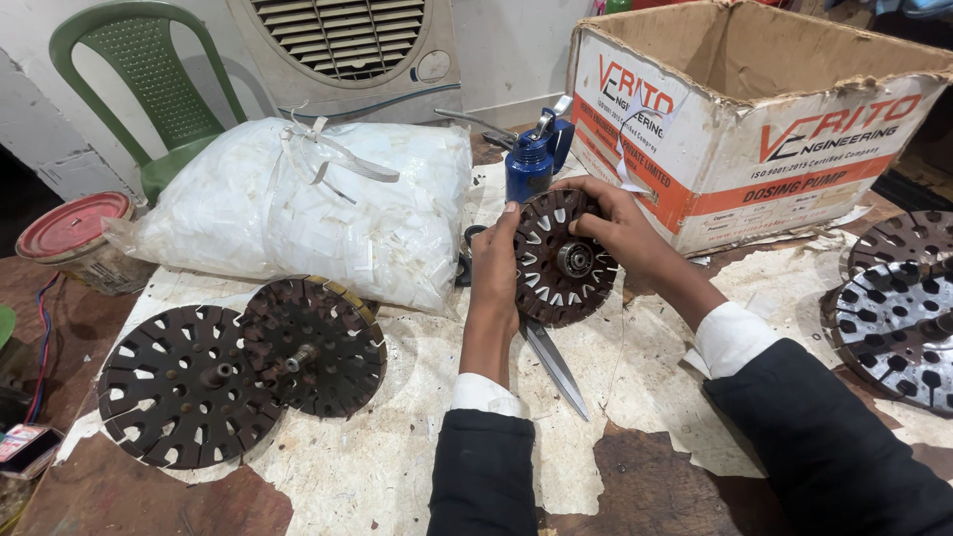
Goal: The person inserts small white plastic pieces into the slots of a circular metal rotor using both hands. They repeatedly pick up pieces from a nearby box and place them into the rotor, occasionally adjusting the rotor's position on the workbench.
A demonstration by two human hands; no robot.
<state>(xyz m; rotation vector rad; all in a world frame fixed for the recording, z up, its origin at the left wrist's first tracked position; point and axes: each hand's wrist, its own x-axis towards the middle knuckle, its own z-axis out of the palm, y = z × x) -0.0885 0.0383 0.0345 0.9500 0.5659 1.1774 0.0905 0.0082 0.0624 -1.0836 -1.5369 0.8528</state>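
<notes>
Both my hands hold a dark round slotted metal core (559, 260) with a bearing at its centre, raised a little above the table. My left hand (493, 266) grips its left rim, thumb up at the top. My right hand (615, 230) clasps its top right edge. White strips sit in some of its slots. Long scissors (552, 362) lie on the table below the core, partly hidden by it.
Two similar cores (189, 387) (316, 344) lie at the left, more cores (898, 318) at the right edge. A white bag of paper strips (298, 203), a blue oil can (531, 159), a large cardboard box (754, 109), a red-lidded tin (74, 233) and a green chair (149, 79) stand behind.
</notes>
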